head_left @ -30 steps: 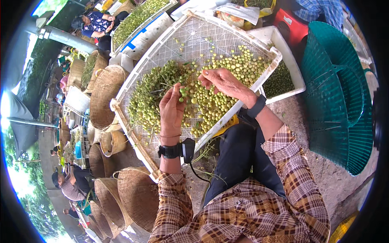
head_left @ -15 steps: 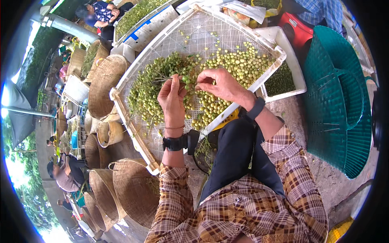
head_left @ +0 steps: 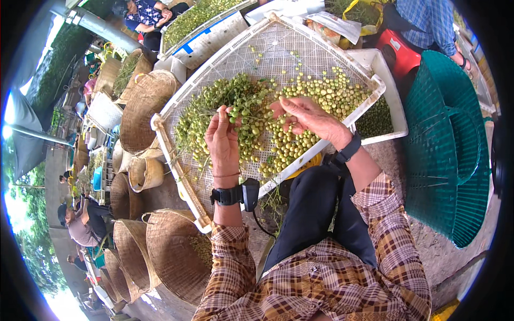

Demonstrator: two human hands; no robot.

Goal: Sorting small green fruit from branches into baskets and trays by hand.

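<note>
Perhaps pinching — left hand (head_left: 224, 140), green berries (head_left: 235, 101).

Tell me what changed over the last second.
Little changed: the left hand stays raised over the stemmed green clusters, fingertips pinching a sprig, and the right hand still works beside it above the loose pale berries. The white mesh tray stayed put.

Woven baskets (head_left: 143, 109) – green plastic baskets (head_left: 447, 139), red stool (head_left: 400, 52).
</note>
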